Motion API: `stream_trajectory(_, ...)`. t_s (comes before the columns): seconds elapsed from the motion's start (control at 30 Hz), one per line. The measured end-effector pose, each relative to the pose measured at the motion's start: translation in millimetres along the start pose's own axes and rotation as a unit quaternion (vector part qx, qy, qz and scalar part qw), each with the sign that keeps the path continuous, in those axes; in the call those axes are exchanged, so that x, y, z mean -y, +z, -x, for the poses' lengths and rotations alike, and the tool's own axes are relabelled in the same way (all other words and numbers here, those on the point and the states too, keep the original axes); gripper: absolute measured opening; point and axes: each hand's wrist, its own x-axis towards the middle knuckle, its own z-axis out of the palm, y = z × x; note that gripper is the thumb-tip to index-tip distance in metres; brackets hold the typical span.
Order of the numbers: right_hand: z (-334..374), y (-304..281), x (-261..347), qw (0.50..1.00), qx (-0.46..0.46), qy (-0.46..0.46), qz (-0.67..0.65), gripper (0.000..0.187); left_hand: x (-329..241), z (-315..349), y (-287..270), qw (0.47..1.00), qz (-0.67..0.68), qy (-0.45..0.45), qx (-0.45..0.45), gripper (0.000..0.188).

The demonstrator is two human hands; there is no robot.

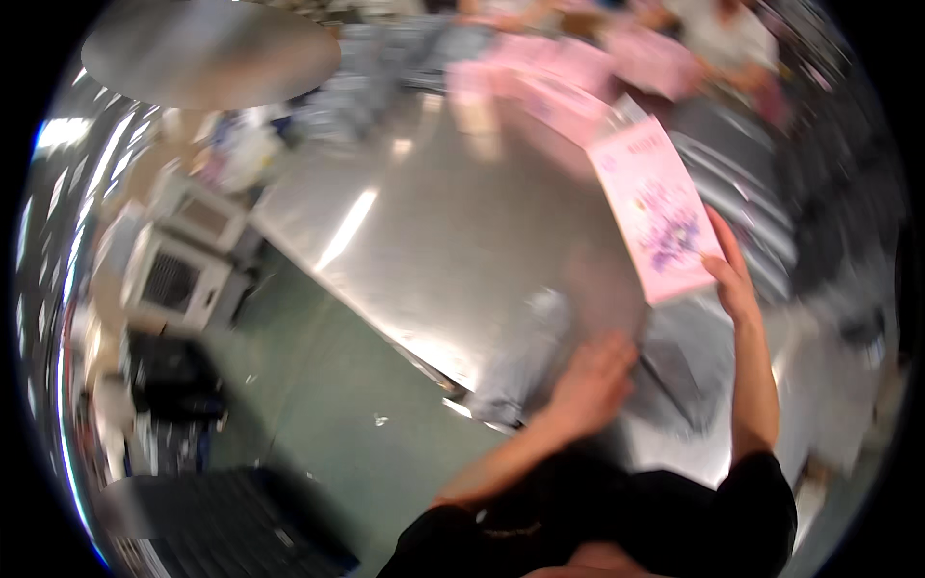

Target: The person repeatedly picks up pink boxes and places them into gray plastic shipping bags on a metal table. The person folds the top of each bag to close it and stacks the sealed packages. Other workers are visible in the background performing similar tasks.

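Note:
A pink box (657,207) with a purple flower print is gripped at its right edge by my right hand (732,273), thumb on its front face. It is held tilted above the metal table (405,260). My left hand (595,378), smeared by motion, is low over the near part of the table; its fingers do not show clearly. Beside it on the left lies a grey plastic mailing bag (525,358). Another grey bag (692,371) is on its right, below the box. Whether my left hand touches either bag, I cannot tell.
Several pink boxes (559,72) stand at the table's far side, near grey packages (352,82). Stacked dark grey bags (747,183) lie on the right. Another person (727,39) is at the far right. White machines (178,270) stand on the left, beyond the green floor (308,356).

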Motion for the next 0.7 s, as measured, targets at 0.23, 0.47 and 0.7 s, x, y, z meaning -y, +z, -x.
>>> stream_trajectory(0.23, 306, -87, -49, 0.923, -0.281, 0.132, -0.227, 0.088, 22, -70, 108, 0.996, 0.042, 0.022, 0.08, 0.042)
stream_trajectory(0.47, 430, -26, -97, 0.864, -0.398, 0.175, -0.253, 0.092, 44, -59, 174, 0.979, -0.03, -0.013, 0.2, 0.043)
stream_trajectory(0.7, 427, -22, -78, 0.867, -0.425, 0.134, -0.221, 0.089, 48, -54, 143, 0.94, 0.172, -0.095, 0.28, 0.031)
